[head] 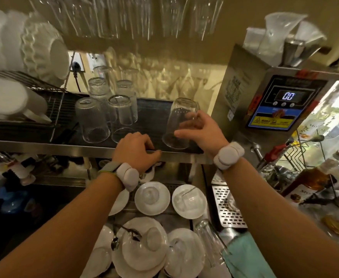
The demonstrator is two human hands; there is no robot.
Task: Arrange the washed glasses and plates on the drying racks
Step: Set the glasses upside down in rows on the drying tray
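Note:
My right hand (pixel 199 129) grips an upside-down clear glass (pixel 179 121), tilted, its rim on the dark mat (pixel 152 115) of the steel shelf (pixel 54 146). My left hand (pixel 136 149) rests curled on the shelf's front edge and holds nothing. Several upturned glasses (pixel 108 109) stand on the mat to the left. White saucers (pixel 152 198) and plates (pixel 142 249) with small glasses and a spoon (pixel 131 232) on them lie below, near my forearms. A tall glass (pixel 208 237) lies on its side beside them.
A wire dish rack (pixel 44 91) with white bowls and cups stands at the left of the shelf. Stemmed glasses (pixel 128 17) hang overhead. A steel machine with a digital display (pixel 281 101) stands to the right; bottles (pixel 313 177) and a perforated drip tray (pixel 226 207) lie beyond.

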